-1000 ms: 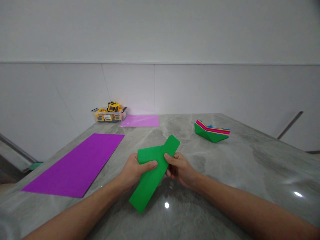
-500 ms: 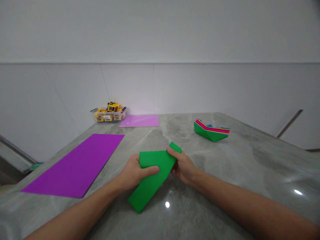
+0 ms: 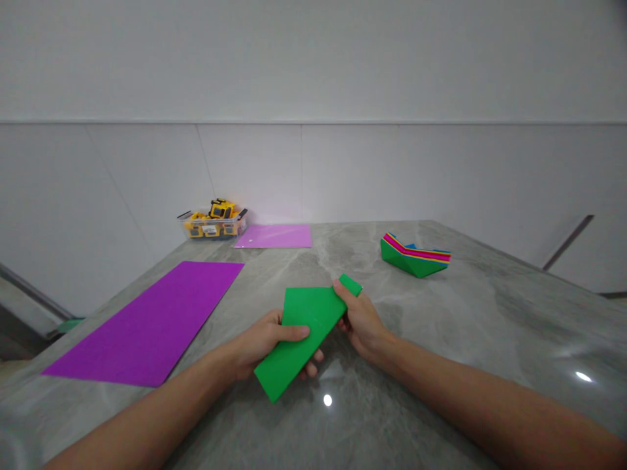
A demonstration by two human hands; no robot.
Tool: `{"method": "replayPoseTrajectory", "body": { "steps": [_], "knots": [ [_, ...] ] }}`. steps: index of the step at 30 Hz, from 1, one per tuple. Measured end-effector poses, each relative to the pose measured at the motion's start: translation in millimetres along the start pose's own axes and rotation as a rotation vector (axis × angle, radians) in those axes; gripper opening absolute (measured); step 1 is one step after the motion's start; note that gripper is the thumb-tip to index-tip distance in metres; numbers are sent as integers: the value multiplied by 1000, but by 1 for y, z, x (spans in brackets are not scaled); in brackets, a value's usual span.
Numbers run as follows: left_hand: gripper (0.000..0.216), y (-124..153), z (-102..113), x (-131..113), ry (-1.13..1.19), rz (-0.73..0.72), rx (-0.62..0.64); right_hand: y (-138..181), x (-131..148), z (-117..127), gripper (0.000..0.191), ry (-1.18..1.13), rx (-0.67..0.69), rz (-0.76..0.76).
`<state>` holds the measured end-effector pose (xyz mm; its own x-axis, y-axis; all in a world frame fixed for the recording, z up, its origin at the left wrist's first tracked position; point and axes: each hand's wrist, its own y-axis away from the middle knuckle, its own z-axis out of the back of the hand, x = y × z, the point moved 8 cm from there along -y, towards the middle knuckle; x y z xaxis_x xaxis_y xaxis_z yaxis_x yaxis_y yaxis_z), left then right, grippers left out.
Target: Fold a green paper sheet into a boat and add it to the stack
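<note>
A folded green sheet of paper (image 3: 304,326) is held just above the grey marble table (image 3: 465,339) between both hands. My left hand (image 3: 262,343) pinches its lower middle, thumb on top and fingers underneath. My right hand (image 3: 360,316) grips the upper right end, thumb pressed across the fold near the far corner. The paper slants from lower left to upper right.
A large purple sheet (image 3: 151,320) lies at the left. A smaller pink-purple sheet (image 3: 274,236) and a clear box of yellow toy vehicles (image 3: 214,222) sit at the back by the wall. Stacked folded paper boats (image 3: 414,256) in several colours rest at the back right.
The upper flap has been folded down flatter over the strip. My right hand slid up toward the far end, and my left hand shifted its fingers under the lower part.
</note>
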<state>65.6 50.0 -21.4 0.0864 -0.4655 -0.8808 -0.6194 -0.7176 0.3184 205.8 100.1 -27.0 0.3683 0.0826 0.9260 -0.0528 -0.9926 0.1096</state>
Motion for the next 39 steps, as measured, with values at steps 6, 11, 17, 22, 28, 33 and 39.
{"method": "replayPoseTrajectory", "body": {
  "steps": [6,11,17,22,28,33,39],
  "knots": [
    [33,4,0,3,-32,33,-24,1,2,-4,49,35,32,6],
    [32,3,2,-1,-91,-9,-62,2,-3,-9,50,94,109,-36],
    [40,4,6,-10,-107,-77,-152,13,-6,-31,66,416,419,48],
    [41,-2,19,-9,-62,-112,-297,21,-2,-37,69,530,521,161],
    [50,-5,30,-10,-114,-202,-423,31,-8,-41,71,632,580,191],
    [48,3,29,-26,-278,-347,-501,35,-12,-42,73,495,582,38],
    [42,12,24,-40,-432,-465,-539,46,-8,-51,73,360,687,-31]
  ]
}}
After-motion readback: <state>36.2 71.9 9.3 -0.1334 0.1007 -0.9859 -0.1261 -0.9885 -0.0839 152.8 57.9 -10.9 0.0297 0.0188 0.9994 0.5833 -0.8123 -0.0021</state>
